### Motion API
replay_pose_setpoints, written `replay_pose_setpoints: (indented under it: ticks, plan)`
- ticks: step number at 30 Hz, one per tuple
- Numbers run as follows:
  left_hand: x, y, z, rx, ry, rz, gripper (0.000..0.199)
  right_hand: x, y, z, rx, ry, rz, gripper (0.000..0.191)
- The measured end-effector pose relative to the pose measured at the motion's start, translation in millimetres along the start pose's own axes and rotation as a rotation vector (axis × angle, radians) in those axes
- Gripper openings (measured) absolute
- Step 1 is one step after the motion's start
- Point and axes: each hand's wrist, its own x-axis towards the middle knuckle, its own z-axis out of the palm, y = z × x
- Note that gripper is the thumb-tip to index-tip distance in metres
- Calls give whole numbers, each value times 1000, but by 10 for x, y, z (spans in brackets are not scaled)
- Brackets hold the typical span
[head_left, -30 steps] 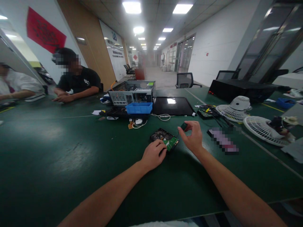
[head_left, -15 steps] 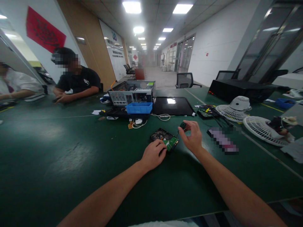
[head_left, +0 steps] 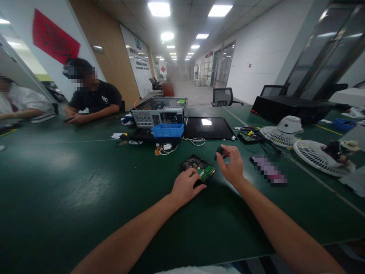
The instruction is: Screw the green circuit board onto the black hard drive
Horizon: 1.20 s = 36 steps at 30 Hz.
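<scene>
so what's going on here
The person's left hand rests on the near side of a drive lying on the table, green board up. The right hand pinches a small dark tool, perhaps a screwdriver, by the drive's right end; its tip is hard to make out. A blue bin sits farther back.

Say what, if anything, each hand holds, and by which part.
The right hand holds a dark green tool by its handle. The left hand touches the hard drive; whether it grips is unclear.

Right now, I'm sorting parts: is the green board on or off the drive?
On: the green board lies over part of the drive; whether fastened, cannot tell.
</scene>
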Motion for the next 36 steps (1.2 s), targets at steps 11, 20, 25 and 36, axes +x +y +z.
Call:
replay_pose_setpoints:
  ticks: [11,20,25,36]
  plan:
    - [-3,132,-64,101,-27,-32,27,6,16,24,19,38,35,37]
    - [-7,116,-56,100,-22,-26,25,-3,-43,-13,20,-25,90,33]
    - [-6,64,-58,101,-10,-63,24,-29,-1,12,-22,-13,96,38]
    - [7,5,-73,27,14,-73,15,-38,-1,52,77,-11,112,40]
